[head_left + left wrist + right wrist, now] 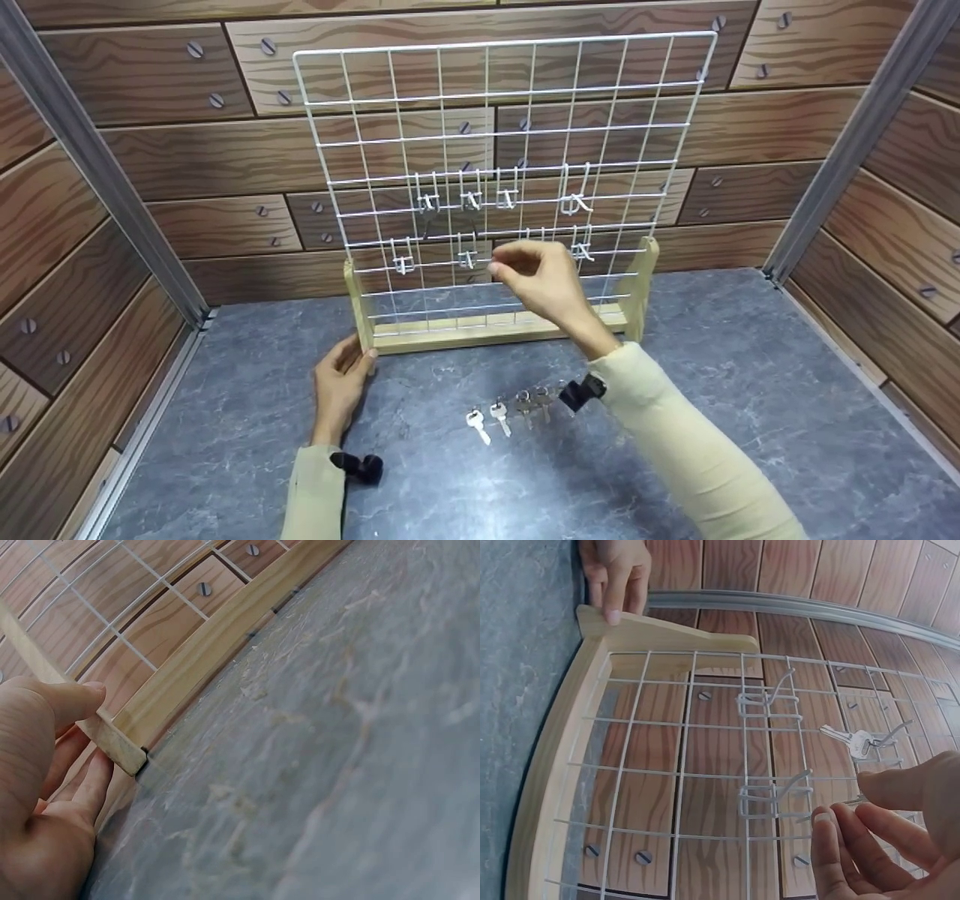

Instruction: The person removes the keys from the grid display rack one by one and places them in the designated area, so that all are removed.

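Note:
A white wire grid rack (pixel 510 139) stands upright in a wooden base (pixel 495 330). My left hand (pixel 339 382) grips the base's left end piece (pixel 112 742), thumb on one side and fingers on the other. In front of the grid, my right hand (pixel 544 281) has its thumb and fingertips together. A thin metallic sliver, which looks like part of a key (pixel 851 802), shows between them; most of it is hidden. Beside those fingertips, a silver key (pixel 859 742) hangs on a hook. Several wire hooks (pixel 507 199) sit on the grid in two rows.
Several loose keys (pixel 477 426) with small rings lie in a row on the grey marbled table (pixel 247 435), partly under the right forearm. Wood-patterned panels (pixel 172 157) stand behind and at both sides, with metal rails (pixel 112 165) at the corners.

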`<state>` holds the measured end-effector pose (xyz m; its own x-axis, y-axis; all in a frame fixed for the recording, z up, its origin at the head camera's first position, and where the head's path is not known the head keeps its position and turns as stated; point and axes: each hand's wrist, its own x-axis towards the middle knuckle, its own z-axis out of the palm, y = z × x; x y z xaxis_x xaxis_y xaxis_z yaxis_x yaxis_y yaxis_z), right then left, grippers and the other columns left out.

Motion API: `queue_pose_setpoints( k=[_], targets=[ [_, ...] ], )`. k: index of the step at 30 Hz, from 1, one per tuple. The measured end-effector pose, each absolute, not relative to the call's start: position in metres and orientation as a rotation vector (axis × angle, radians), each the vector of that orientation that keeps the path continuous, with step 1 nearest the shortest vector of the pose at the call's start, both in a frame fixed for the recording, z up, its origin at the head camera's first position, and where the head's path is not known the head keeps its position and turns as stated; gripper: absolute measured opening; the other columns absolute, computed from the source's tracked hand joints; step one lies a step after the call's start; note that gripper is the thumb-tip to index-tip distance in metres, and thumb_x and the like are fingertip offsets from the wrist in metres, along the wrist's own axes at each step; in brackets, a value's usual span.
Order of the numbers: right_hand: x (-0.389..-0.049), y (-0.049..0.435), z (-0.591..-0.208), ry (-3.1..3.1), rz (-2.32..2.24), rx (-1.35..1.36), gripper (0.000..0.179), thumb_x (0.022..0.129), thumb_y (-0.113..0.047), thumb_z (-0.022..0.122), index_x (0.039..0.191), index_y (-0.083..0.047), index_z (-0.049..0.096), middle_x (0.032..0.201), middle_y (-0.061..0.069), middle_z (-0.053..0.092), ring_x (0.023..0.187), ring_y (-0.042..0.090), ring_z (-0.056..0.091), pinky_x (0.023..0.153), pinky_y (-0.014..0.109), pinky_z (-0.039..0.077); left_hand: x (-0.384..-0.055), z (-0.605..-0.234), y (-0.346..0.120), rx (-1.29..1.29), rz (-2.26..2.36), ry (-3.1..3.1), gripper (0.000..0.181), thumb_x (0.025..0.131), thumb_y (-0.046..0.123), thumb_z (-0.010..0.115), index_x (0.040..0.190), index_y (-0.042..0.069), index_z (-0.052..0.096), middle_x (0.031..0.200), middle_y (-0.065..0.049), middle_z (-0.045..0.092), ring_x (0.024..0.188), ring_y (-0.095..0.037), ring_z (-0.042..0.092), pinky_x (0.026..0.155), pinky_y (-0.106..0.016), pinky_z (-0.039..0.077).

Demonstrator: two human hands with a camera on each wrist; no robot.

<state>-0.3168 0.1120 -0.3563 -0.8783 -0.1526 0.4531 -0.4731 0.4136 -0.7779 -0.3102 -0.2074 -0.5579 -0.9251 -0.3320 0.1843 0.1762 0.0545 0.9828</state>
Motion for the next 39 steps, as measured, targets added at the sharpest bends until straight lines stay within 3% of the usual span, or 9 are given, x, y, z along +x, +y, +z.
queue_pose_setpoints(
  k=[8,16,39],
  targets=[
    [-0.325,0.103,-0.345,-2.335,1.461,0.528,0.021,0.093,-0.013,0.082,0.113,-0.004,0.082,0.108,0.011,0.082,0.093,0.024,0.076,0.086,0.03,0.064,-0.31,-0.559,-0.208,0.164,-1.928,-1.96,0.045,0.098,-0.001,0.075,0.141,-0.007,0.064,0.143,-0.033,0.063,0.137,-0.044,0.059,0.098,-0.013,0.057],
    [-0.334,0.094,-0.339,-2.26,1.5,0.495,0.021,0.092,-0.012,0.083,0.112,-0.004,0.082,0.106,0.012,0.082,0.091,0.022,0.076,0.085,0.025,0.063,-0.309,-0.56,-0.207,0.152,-1.993,-1.922,0.047,0.099,-0.002,0.073,0.144,-0.009,0.06,0.146,-0.035,0.059,0.139,-0.045,0.057,0.101,-0.015,0.056],
    [-0.342,0.069,-0.339,-2.067,1.593,0.434,0.027,0.094,-0.004,0.078,0.119,0.003,0.078,0.112,0.019,0.08,0.097,0.029,0.079,0.086,0.022,0.064,-0.311,-0.559,-0.206,0.169,-1.944,-1.948,0.045,0.099,0.0,0.074,0.142,-0.006,0.063,0.143,-0.032,0.062,0.138,-0.045,0.059,0.102,-0.018,0.057]
  ],
)
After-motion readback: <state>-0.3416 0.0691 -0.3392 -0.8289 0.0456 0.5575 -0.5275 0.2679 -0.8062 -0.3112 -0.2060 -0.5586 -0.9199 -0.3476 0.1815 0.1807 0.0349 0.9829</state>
